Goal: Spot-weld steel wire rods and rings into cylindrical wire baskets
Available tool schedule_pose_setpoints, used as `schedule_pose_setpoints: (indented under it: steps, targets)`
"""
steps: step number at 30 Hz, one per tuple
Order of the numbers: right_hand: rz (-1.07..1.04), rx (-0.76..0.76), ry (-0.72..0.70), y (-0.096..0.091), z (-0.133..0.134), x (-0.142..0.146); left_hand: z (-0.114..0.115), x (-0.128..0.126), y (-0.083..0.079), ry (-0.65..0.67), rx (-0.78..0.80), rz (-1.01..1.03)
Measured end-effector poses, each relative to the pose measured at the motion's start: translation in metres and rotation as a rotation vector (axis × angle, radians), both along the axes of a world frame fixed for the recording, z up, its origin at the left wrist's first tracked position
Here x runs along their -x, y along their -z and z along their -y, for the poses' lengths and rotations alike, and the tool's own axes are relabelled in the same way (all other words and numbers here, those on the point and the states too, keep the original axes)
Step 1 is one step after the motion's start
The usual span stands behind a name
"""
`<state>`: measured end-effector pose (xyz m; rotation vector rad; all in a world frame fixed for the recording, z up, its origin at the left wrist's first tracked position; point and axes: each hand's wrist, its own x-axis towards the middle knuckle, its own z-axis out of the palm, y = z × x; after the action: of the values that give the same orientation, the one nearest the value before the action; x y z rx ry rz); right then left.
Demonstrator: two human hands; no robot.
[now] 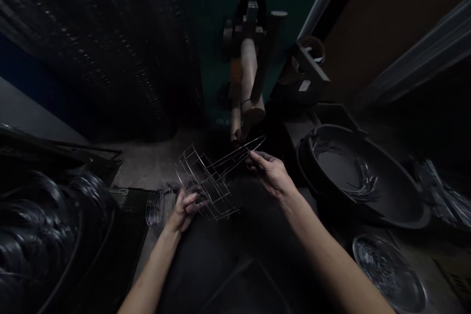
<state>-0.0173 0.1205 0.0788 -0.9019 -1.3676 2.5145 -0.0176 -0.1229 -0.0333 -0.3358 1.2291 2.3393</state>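
**Two hands on one wire frame**

One frame [208, 181] of thin, bright steel wire sits just below the middle of the picture, held up off the dark bench [221, 255]. It is an open grid of straight bars crossing at right angles, gently curved like a shallow basket wall and tilted down to the right. A long, narrow loop [243, 151] of the same wire runs from it toward the upper right; whether the two are joined cannot be told.

The left hand [184, 211] is clenched round the frame's lower left edge, fingers curled through the bars. The right hand [270, 171] pinches the loop near its far end between thumb and fingertips.

Just left of the left hand lies a stack of round wire rings [156, 203]. Glossy black coils [37, 225] fill the lower left corner, and dark mesh [110, 34] hangs across the upper left. A machine with a smooth tan post [248, 78] stands at upper centre, its tip close above the loop. At right, a wide matt basin [397, 201] holds loose wires, and a round tray [353, 248] of short bits lies at lower right.

Open bench shows below the frame, between the forearms.
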Motion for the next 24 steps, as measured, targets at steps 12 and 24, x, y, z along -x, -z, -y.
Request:
schedule_pose_setpoints:
  steps: [12,24]
  targets:
    - [0.060,0.051,0.073,-0.004,0.005,0.011,-0.001,0.008,-0.009,-0.030,0.010,0.058]
    - [0.047,0.057,0.043,-0.008,0.005,0.011,-0.002,0.011,-0.021,-0.032,0.004,0.100]
